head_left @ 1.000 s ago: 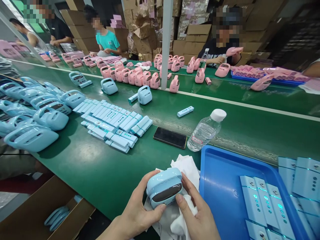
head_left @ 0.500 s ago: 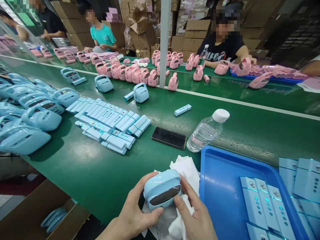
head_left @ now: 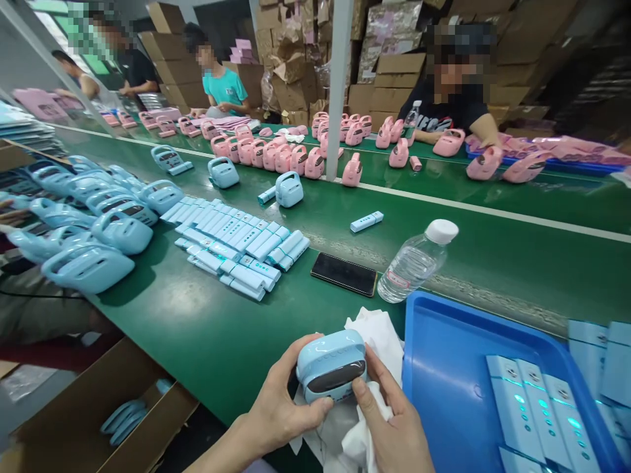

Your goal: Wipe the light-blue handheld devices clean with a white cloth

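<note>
Between both my hands, just above the front of the green table, is a glossy light-blue plastic housing (head_left: 331,351) with a handle and a dark oval window. My left hand (head_left: 288,401) grips it from the left, thumb along the lower front. My right hand (head_left: 392,410) holds its right side with the thumb by the lower corner. A crumpled white cloth (head_left: 377,335) lies behind and under the housing, and part of it is bunched in my right palm. Fingers behind the housing are partly hidden.
A blue tray (head_left: 438,302) with light-blue button bars (head_left: 513,401) stands at right. Ahead are a water bottle (head_left: 411,266), a phone (head_left: 344,274) and stacked bars (head_left: 236,236). Blue housings (head_left: 89,266) crowd the left, above a cardboard box (head_left: 73,407). Co-workers sit opposite by pink housings (head_left: 283,157).
My view has turned left, so the scene sits further right. Both hands keep hold of the blue housing, which is tilted slightly differently. Opposite, a co-worker's pink housing has come down onto the surface.
</note>
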Motion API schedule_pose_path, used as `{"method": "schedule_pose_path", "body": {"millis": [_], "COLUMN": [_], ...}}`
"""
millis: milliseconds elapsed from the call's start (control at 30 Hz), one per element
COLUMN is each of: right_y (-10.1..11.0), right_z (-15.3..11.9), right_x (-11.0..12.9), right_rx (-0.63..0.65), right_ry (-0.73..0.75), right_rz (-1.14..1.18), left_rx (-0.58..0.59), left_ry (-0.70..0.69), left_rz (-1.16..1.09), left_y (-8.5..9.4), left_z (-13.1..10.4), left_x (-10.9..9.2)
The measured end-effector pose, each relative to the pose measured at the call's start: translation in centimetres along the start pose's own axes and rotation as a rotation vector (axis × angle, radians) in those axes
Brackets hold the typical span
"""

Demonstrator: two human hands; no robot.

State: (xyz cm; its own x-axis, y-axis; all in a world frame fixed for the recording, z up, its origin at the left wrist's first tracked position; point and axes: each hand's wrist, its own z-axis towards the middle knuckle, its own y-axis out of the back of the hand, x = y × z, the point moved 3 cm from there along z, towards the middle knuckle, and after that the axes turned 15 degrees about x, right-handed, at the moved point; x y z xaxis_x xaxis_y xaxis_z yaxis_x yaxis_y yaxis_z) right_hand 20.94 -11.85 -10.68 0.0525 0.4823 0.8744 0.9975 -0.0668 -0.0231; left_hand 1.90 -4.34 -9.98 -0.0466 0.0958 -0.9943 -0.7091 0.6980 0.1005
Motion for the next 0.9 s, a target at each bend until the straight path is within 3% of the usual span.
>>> {"method": "schedule_pose_path", "body": {"millis": [333,667,900], "right_y": [0.9,-1.0,-1.2], "right_z": [0.6,-1.0,-1.0], "right_x": [-1.3,2.8,2.5], "right_rx": [-0.012,-0.097,-0.110], "right_ry": [-0.051,-0.020,0.000], "right_rz": [-0.075,0.044,0.086], "left_rx": [0.083,0.029,0.007], "left_ry": [0.020,-0.067,-0.083], "left_rz": [0.032,0.028,0.066], "left_y": [1.0,0.9,0.6], "left_z": [0.2,0.5,0.5], "left_x": [-0.4,-0.1,-0.2]}}
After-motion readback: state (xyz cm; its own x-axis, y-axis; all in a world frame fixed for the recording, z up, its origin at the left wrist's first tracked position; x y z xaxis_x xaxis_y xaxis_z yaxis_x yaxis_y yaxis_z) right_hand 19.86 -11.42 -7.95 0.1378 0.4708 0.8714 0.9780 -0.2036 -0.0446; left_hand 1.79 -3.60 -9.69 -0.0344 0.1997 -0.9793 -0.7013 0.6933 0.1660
